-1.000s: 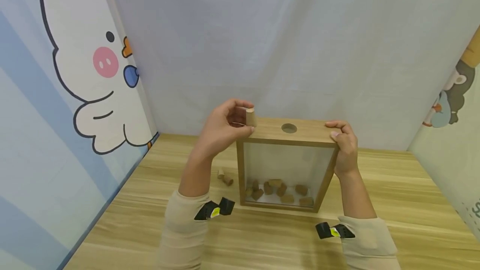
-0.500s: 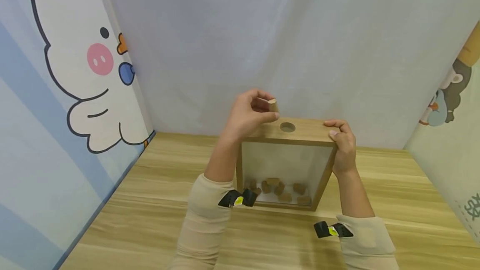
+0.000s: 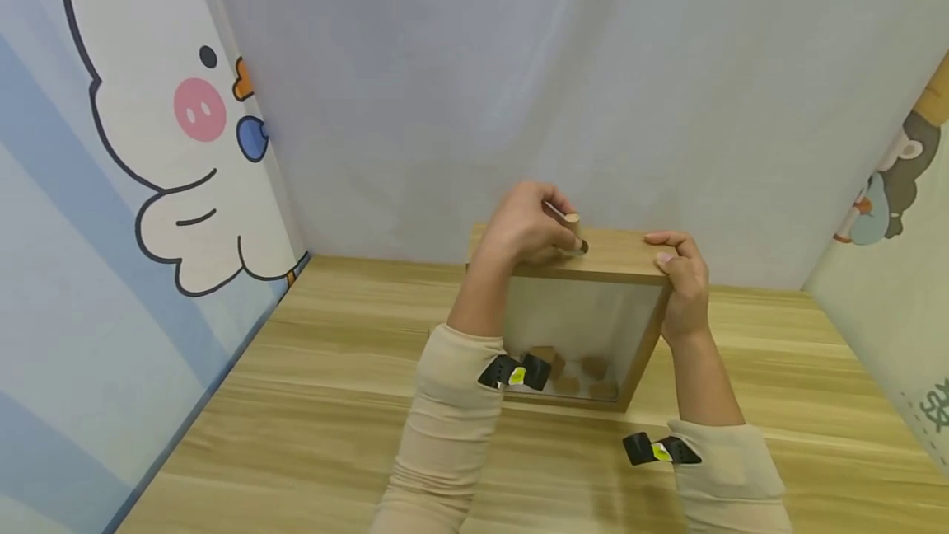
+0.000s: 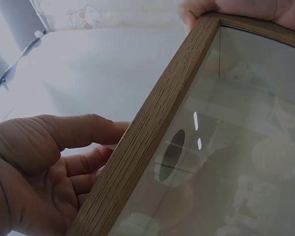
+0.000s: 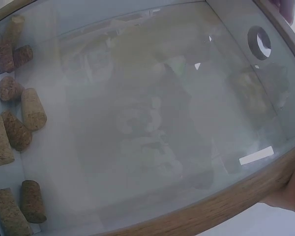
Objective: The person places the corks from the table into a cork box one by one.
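Note:
My left hand (image 3: 528, 225) pinches a pale cork (image 3: 572, 222) upright between thumb and fingers, at the round hole (image 3: 584, 246) in the top of a wooden box frame (image 3: 623, 256). How far the cork sits over or in the hole, I cannot tell. With its thumb and fingers, my right hand (image 3: 684, 283) grips the frame's top right corner. Through the clear front, several corks (image 5: 33, 109) show lying along the bottom in the right wrist view. In the left wrist view, the wooden edge hides my left fingertips and the held cork.
The box stands on a wood-grain table (image 3: 296, 402). Behind it hangs a plain pale curtain (image 3: 415, 105). A panel with a cartoon figure (image 3: 185, 105) borders the left side, and another printed panel (image 3: 882, 254) borders the right.
My left hand has carried the cork rightward from the box's top left corner to the hole. The left forearm now covers the spot where loose corks lay. My right hand keeps its grip.

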Demonstrator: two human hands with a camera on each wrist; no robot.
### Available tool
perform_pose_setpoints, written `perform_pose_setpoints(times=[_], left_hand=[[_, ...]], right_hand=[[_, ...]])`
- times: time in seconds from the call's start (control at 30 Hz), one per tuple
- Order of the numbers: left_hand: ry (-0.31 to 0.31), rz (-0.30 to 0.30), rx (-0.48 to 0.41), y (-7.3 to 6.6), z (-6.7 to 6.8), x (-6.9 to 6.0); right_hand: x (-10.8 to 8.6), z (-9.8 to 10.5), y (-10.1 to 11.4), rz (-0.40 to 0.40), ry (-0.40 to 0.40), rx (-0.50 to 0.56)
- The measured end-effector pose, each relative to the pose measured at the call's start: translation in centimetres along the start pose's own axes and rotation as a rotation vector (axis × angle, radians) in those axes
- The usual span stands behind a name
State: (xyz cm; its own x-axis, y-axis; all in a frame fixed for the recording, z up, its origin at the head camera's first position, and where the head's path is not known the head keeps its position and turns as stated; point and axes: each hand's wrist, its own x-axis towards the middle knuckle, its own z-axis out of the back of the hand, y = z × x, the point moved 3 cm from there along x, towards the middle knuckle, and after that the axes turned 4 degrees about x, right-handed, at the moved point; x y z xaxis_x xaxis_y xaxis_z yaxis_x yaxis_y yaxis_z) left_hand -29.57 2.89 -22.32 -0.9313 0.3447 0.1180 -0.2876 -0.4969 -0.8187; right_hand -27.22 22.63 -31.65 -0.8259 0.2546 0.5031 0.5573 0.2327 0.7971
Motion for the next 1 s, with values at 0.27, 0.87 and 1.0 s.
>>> perform_pose_setpoints(times=[0.27,0.87,1.0], left_hand=[[-0.016,0.01,-0.073,-0.2,0.0,-0.9],[-0.085,-0.363,-0.072,1.9,1.6,-7.7],[-0.109,-0.395,-0.081,3.2,1.5,-8.0]], right_hand=[[-0.1,0.0,0.2,-0.009,-0.014,-0.014],[0.0,-0.3,0.2,-0.005,-0.008,0.013],[-0.1,-0.3,0.3,-0.016,-0.001,0.012]])
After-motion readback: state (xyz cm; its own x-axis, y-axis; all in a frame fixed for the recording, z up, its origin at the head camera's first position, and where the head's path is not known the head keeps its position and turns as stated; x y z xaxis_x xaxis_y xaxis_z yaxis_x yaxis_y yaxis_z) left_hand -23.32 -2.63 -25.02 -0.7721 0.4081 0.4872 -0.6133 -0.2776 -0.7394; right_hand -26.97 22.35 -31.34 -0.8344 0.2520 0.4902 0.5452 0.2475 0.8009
